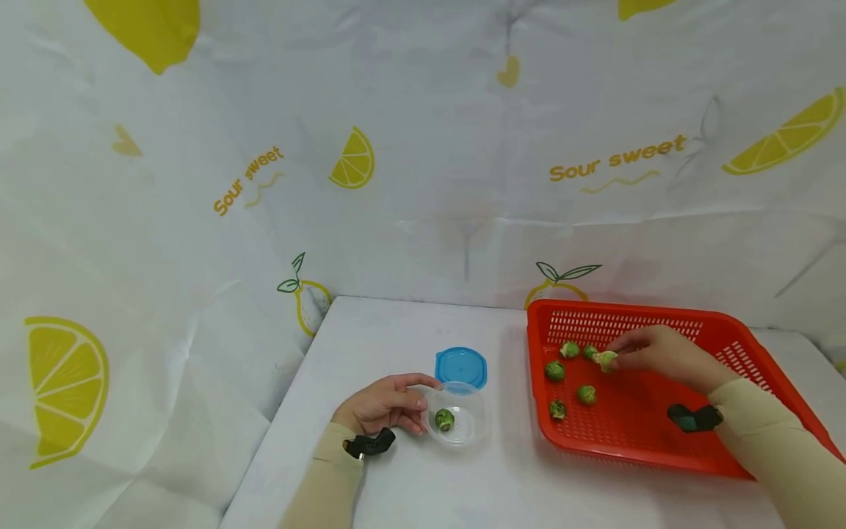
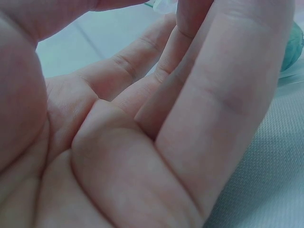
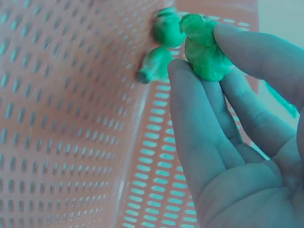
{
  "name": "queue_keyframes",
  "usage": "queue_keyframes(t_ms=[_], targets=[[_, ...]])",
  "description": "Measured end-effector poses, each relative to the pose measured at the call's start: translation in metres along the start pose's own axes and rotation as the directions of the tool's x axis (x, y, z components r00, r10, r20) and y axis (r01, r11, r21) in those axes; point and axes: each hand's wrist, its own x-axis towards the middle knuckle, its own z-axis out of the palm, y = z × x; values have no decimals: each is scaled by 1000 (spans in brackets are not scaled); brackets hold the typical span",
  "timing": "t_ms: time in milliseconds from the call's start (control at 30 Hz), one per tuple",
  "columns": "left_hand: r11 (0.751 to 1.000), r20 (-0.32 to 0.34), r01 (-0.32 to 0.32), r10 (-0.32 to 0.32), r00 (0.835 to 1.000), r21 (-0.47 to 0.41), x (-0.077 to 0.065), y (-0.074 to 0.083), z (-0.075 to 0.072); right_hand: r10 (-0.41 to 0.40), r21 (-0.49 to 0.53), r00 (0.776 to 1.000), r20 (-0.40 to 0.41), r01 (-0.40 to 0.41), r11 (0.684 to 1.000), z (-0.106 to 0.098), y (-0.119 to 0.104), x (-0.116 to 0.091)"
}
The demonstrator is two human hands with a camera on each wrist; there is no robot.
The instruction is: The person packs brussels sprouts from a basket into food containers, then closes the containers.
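My left hand [image 1: 386, 402] grips the left side of a small clear plastic container [image 1: 471, 420], thumb and fingers at its rim. One Brussels sprout [image 1: 445, 419] lies inside it; in the left wrist view a sprout [image 2: 293, 47] shows beyond my fingers. Over the red basket, my right hand [image 1: 667, 356] pinches a Brussels sprout [image 3: 205, 50] between thumb and fingertips, as the right wrist view shows closely. Several more sprouts lie on the basket floor, among them one near the front [image 1: 586, 394] and one by the left wall [image 1: 554, 371].
The red perforated basket [image 1: 634, 452] fills the right of the white table [image 1: 390, 330]. A blue lid [image 1: 460, 367] lies just behind the container. A white lemon-print sheet [image 1: 429, 184] hangs along the back and left.
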Motion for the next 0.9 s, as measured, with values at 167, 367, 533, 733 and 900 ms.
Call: queue_keyframes(t_ms=[167, 367, 533, 733, 900], targets=[[1000, 4, -9, 9, 1000, -10, -3, -4, -6, 2, 29, 1000, -16, -2, 1000, -2, -14, -7], [1000, -2, -9, 9, 1000, -10, -7, -8, -8, -17, 72, 998, -58, 21, 997, 0, -43, -25], [1000, 9, -10, 10, 1000, -2, -4, -9, -8, -22, 136, 996, -92, 34, 990, 12, -73, -41], [1000, 4, -14, 14, 1000, 17, -1, -6, -8, -104, 198, 989, -109, 124, 972, 34, -111, -44], [1000, 24, -12, 12, 1000, 16, 2, -3, -6, -84, 310, 993, -87, 107, 945, 53, -133, -44]])
